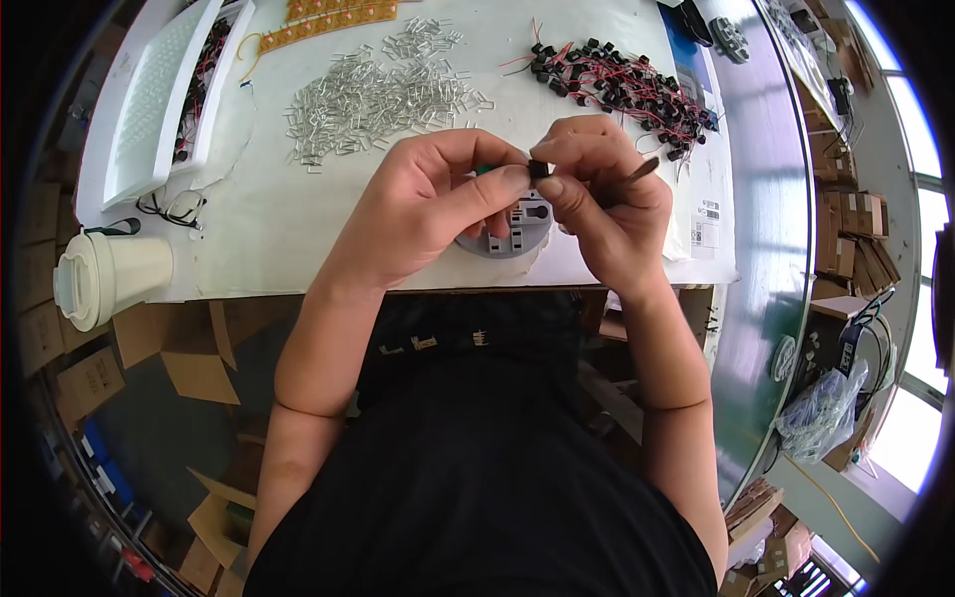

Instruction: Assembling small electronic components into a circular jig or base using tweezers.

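Observation:
Over the table's near edge, both my hands meet at a small black block-shaped part (pixel 538 169). My left hand (pixel 433 199) is closed, its thumb and forefinger pinching at the part's left side; something green (pixel 483 169) shows behind those fingers. From the right, my right hand (pixel 612 194) pinches the same part between thumb and forefinger. A thin dark rod-like tool (pixel 644 170) also sticks out of the right hand. Below my fingers lies a round grey fixture (pixel 509 246) with white and black slots, partly covered by the left hand.
Loose U-shaped metal pins (pixel 363 104) form a pile at the back. Black parts with red wires (pixel 627 90) lie heaped at back right. On the left stand a white tray (pixel 149 109), glasses (pixel 177 207) and a lidded cream cup (pixel 124 274). An orange strip (pixel 328 18) lies far back.

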Motion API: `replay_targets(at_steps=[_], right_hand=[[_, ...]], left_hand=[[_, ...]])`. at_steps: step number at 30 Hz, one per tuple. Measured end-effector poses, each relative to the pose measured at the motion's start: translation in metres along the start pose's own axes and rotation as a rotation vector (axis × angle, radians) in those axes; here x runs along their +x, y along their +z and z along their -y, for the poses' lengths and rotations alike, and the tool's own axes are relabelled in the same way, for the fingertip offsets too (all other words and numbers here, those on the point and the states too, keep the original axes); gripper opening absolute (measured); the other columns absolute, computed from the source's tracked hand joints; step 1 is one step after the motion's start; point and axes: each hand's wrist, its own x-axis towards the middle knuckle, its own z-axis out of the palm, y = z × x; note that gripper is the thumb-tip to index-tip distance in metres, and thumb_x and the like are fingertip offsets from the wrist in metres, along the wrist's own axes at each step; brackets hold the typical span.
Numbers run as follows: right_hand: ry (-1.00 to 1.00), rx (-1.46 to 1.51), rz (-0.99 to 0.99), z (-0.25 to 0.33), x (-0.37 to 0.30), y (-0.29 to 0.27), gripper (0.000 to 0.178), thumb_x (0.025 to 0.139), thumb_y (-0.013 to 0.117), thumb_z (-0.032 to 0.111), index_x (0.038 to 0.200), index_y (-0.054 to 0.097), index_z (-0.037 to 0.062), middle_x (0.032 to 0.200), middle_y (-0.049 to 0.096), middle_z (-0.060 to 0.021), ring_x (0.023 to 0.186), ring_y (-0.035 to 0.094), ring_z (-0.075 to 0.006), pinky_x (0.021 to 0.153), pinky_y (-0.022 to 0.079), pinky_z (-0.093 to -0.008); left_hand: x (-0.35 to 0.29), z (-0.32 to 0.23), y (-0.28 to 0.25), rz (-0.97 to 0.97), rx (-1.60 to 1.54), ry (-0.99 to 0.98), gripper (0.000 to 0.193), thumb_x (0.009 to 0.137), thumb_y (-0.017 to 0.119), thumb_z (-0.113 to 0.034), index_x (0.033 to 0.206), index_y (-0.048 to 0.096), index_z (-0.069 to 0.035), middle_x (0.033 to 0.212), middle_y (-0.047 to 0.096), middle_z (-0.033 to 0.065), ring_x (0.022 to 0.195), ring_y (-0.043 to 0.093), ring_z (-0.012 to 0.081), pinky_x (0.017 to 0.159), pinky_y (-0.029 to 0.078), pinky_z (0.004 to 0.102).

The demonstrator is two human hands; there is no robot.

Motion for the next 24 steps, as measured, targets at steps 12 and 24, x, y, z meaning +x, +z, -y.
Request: replay_targets(at_steps=[12,24], right_hand=[[-0.103,-0.038,-0.001,0.005,-0.011,-0.004,0.022,0.092,0.077,-0.005,0.113,0.074,0.0032,0.113,0.068,-0.0072,0.09,0.065,-0.0099,0.064,0.05,-0.0217],[-0.042,-0.187,0.077,0.008,-0.018,-0.012,0.019,0.097,0.074,-0.002,0.114,0.067,-0.0041,0.119,0.063,-0.0125,0.098,0.062,-0.0134,0.079,0.052,-0.0255]], left_hand=[[-0.014,0.006,0.021,-0.027,0.044,0.13,0.014,0.1,0.073,-0.011,0.104,0.07,0.002,0.089,0.068,-0.0005,0.071,0.06,0.0033,0.063,0.048,0.0198],[-0.016,0.0,0.033,-0.231,0.768,0.558,0.013,0.096,0.076,-0.004,0.105,0.071,0.004,0.096,0.068,0.0052,0.082,0.064,0.0098,0.071,0.053,0.0258]])
